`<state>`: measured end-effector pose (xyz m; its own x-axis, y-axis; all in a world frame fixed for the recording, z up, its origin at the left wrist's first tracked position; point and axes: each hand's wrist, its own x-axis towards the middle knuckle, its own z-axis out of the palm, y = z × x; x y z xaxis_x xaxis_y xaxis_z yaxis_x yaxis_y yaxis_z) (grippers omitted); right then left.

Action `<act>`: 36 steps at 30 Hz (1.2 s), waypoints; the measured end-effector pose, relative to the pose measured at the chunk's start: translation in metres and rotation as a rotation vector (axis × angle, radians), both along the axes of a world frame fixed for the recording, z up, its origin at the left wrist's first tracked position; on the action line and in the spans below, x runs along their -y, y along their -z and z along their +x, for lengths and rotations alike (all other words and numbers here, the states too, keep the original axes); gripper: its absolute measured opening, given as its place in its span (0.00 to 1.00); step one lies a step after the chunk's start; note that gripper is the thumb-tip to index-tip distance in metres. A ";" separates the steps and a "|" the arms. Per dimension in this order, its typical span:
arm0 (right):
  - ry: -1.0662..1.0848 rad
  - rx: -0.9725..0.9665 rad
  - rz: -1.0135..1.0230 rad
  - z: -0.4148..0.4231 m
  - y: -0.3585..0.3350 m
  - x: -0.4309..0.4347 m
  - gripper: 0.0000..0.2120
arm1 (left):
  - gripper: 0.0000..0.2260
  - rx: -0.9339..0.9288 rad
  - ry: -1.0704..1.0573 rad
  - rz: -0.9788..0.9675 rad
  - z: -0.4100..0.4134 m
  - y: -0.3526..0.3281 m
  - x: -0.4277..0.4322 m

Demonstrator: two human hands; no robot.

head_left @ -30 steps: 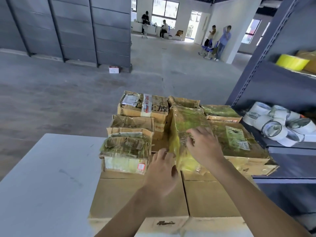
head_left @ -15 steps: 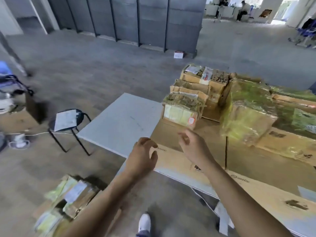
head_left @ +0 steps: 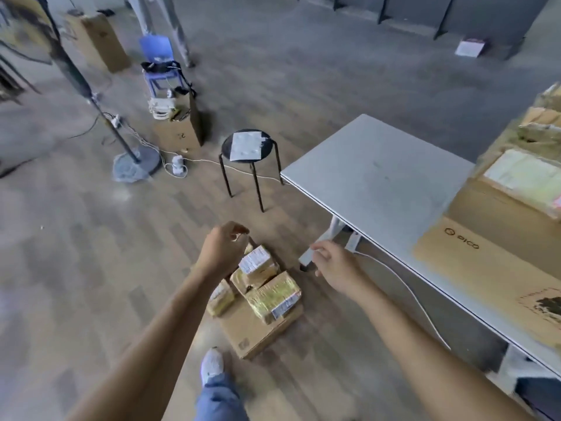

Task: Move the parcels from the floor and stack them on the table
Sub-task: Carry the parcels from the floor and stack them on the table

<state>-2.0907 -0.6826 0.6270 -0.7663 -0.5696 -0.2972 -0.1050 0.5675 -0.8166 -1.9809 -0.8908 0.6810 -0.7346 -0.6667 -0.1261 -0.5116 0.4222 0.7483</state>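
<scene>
Starting at the left, operator: what are the hands doing?

From my station: the left hand (head_left: 224, 253) hangs over the floor pile. Its fingers are loosely curled, with nothing in them that I can see. The right hand (head_left: 337, 268) is further right, near the table leg, fingers relaxed and spread, likewise empty. Neither hand grips a parcel.

Noted. What remains on the floor?

At the pile's left edge lies a small parcel (head_left: 221, 299). Just right of the left hand is a white-labelled parcel (head_left: 258, 264), and a yellow-taped parcel (head_left: 274, 296) touches it on the near side. All three rest on a flat carton (head_left: 258, 332), which lies on the floor (head_left: 91, 268). I cannot tell whether the hand hides anything more.

And the table?

The grey top of the table (head_left: 379, 183) shows at centre right. At the right edge of my view, stacked parcels (head_left: 528, 174) sit on brown cartons (head_left: 485, 253). The frame cuts that stack off, so I give no count.

Your assessment?

Partly done, in my judgement. A stack stands on the table, while at least three parcels, and perhaps the flat carton, are left below. The step in hand looks like a reach for the next pick, with no grasp made yet.
</scene>
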 end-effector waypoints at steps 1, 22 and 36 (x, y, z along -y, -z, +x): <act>-0.005 0.018 0.006 0.002 0.009 0.021 0.05 | 0.08 0.013 -0.008 0.013 0.005 0.009 0.020; 0.458 0.464 0.508 0.027 0.381 0.169 0.22 | 0.20 0.557 0.479 0.218 -0.025 0.409 0.135; 0.652 0.788 0.181 0.057 0.485 0.133 0.28 | 0.22 0.736 0.360 0.402 -0.021 0.510 0.078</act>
<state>-2.0338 -0.8157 0.1416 -0.4607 -0.0116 -0.8875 0.7931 0.4435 -0.4175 -2.0024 -0.9687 0.1714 -0.5317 -0.2172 -0.8186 -0.8060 0.4265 0.4104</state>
